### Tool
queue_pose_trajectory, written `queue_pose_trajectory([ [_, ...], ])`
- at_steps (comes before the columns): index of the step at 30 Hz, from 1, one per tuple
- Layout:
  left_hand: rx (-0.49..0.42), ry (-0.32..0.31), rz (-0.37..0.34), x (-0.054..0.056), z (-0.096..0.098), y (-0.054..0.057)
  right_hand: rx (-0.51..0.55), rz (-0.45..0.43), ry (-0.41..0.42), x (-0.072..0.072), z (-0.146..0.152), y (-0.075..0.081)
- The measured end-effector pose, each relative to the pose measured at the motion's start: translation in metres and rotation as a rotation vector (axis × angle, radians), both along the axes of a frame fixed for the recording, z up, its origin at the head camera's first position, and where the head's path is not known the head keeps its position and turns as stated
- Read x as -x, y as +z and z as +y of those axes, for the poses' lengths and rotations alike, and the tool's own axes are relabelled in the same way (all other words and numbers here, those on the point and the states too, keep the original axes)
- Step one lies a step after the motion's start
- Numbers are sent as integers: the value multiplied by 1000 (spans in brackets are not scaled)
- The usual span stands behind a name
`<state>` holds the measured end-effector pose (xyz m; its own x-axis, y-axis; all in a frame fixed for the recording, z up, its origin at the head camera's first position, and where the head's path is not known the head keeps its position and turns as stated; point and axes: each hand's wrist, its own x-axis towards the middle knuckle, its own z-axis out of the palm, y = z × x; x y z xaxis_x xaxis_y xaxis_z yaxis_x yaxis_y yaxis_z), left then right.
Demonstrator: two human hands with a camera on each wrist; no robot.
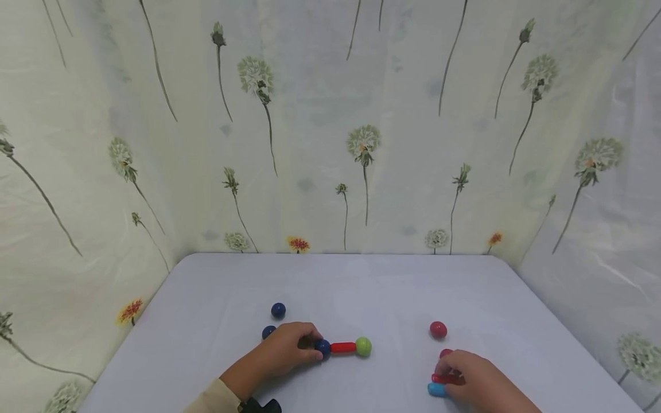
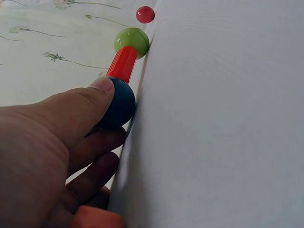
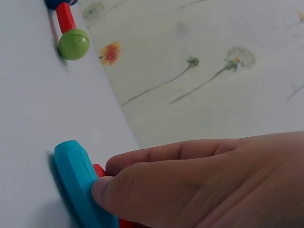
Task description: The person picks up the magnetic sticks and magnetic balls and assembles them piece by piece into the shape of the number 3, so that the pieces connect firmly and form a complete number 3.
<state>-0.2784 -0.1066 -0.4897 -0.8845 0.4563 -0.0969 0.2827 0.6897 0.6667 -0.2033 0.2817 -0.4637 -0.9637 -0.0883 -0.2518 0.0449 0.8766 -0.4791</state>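
My left hand point(image 1: 286, 347) pinches a dark blue ball point(image 1: 323, 349) between thumb and fingers. A red ribbed rod point(image 1: 343, 347) joins this ball to a lime green ball point(image 1: 364, 346), and the joined piece lies on the white table. Over on the right, my right hand point(image 1: 477, 378) holds a second red rod point(image 1: 441, 378), mostly hidden by the fingers. Beside that rod lies a light blue ribbed rod point(image 3: 78, 178); in the right wrist view the thumb point(image 3: 102, 190) overlaps its edge.
Two loose dark blue balls point(image 1: 278, 310) lie near the left hand, one partly behind it. A red ball point(image 1: 438, 330) sits beyond the right hand, with another red ball point(image 1: 446, 353) partly hidden at its fingers. A dandelion-print curtain point(image 1: 310, 143) surrounds the table point(image 1: 392, 287).
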Motion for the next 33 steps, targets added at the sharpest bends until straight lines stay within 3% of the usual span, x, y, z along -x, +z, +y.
queue_pose_trajectory([
  [23, -8, 2, -9, 0, -2, -1, -57, -53, -55, 6, 11, -9],
  [33, -20, -12, -5, 2, -3, -3, -51, -17, -44, 4, 4, -7],
])
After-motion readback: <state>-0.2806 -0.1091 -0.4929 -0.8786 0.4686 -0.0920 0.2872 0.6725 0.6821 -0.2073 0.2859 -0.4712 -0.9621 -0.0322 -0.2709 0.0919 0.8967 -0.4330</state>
